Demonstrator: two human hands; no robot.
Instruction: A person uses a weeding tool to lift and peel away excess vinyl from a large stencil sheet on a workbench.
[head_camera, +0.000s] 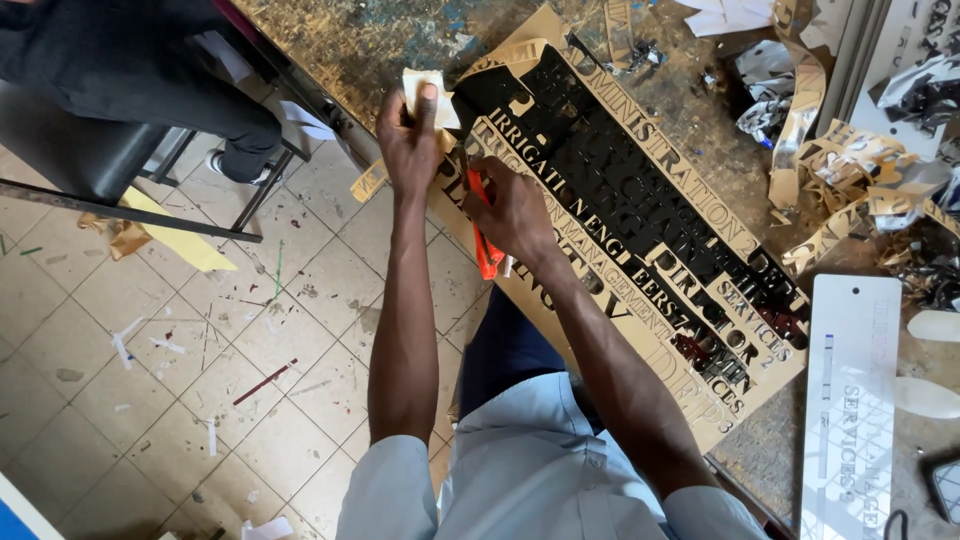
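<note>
We look down on a worn bench (400, 40) whose edge runs from 11 o'clock to 5 o'clock, with a tiled floor (200, 350) to the left of it. On the bench lies a brown sheet (690, 375) carrying rows of cut black lettering, tilted so its long side follows the bench edge.

Our left hand (410, 140), at about 11 o'clock from centre, is closed in a pinch: thumb and fingers grip a pale strip of backing (425, 95) lifted off the sheet's upper left corner. The strip stands up from the sheet, with a short curl of it hanging over the bench edge just below the hand.

Our right hand (515, 210), just beside the left at its 4 o'clock, is closed around an orange knife (486, 245). The knife's body sticks out below the palm toward 6 o'clock; its tip is hidden between the two hands, so we cannot tell whether it touches the sheet.

At 2 o'clock a heap of peeled scraps (850, 180) lies well apart from the hands. At 4 o'clock a white plate (850, 400) with faint lettering rests just beside the sheet's lower right corner. At 10 o'clock another person's dark trouser leg (160, 70) shows on a black chair (90, 160).
</note>
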